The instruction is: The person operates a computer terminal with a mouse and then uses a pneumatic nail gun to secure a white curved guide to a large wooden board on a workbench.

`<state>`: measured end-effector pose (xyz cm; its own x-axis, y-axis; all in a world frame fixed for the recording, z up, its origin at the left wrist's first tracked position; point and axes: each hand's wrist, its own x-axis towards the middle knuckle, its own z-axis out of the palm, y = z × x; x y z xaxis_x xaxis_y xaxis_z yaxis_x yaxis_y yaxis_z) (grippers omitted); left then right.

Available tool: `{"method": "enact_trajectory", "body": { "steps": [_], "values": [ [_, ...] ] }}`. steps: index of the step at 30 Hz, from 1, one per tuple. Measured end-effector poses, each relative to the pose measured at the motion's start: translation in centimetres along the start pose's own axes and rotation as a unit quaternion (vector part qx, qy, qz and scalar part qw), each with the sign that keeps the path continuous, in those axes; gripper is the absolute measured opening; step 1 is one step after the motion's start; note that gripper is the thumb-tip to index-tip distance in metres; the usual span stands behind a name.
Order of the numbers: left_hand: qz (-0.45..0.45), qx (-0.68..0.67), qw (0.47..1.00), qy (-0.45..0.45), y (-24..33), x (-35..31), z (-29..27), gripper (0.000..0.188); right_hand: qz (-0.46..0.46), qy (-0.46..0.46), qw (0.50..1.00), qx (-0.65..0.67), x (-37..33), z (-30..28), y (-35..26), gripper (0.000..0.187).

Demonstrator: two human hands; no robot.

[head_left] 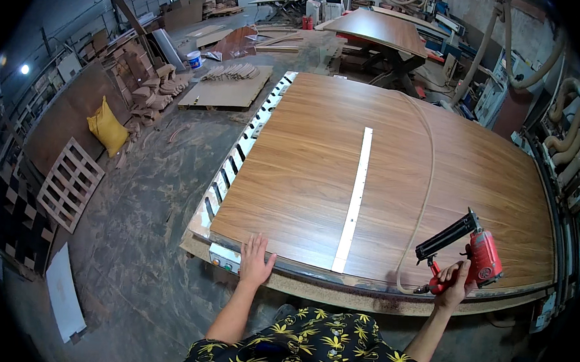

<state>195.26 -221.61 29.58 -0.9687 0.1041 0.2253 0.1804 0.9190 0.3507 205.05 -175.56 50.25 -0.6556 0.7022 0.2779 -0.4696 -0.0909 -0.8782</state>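
Note:
My right hand (453, 287) grips a red and black nail gun (483, 259) by its handle, above the near right part of a wood-grain panel (298, 161). A beige air hose (430, 176) runs from the gun's handle back across the panel to its far edge. Fingers spread, my left hand (254, 262) rests on the panel's near edge at the left. Between my two hands a narrow white strip (352, 211) lies lengthwise on the panel, with small dark marks along it.
The panel lies on a machine bed with a slotted white left edge (227, 170); a button box (225, 257) sits at its near left corner. Left on the floor are a yellow sack (108, 127), a lattice board (70, 184) and a white board (64, 293). Another panel-topped table (379, 32) stands behind.

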Motion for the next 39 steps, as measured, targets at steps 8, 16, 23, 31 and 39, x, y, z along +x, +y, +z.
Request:
{"method": "enact_trajectory", "body": {
  "steps": [8,16,23,31,39],
  "values": [
    [-0.038,-0.010,0.999,-0.002,1.4,-0.2,1.0,0.061,-0.009,-0.042,0.999,-0.030,-0.3,0.6,-0.8,0.028],
    [-0.060,-0.029,0.998,-0.020,1.1,-0.3,1.2,0.063,0.050,-0.062,0.975,-0.206,0.2,-0.4,-1.1,0.019],
    [-0.074,-0.035,0.996,-0.023,0.4,-0.2,1.0,0.060,-0.269,-0.460,0.642,-0.552,3.3,5.1,-2.3,0.053],
    [-0.075,-0.021,0.997,-0.029,0.8,-0.1,1.8,0.059,-0.219,-0.526,0.548,-0.612,3.0,2.0,6.7,0.052],
    [-0.093,-0.029,0.992,-0.078,0.8,0.2,0.5,0.060,-0.218,-0.519,0.552,-0.615,3.4,-0.3,11.2,0.050]
  ]
}}
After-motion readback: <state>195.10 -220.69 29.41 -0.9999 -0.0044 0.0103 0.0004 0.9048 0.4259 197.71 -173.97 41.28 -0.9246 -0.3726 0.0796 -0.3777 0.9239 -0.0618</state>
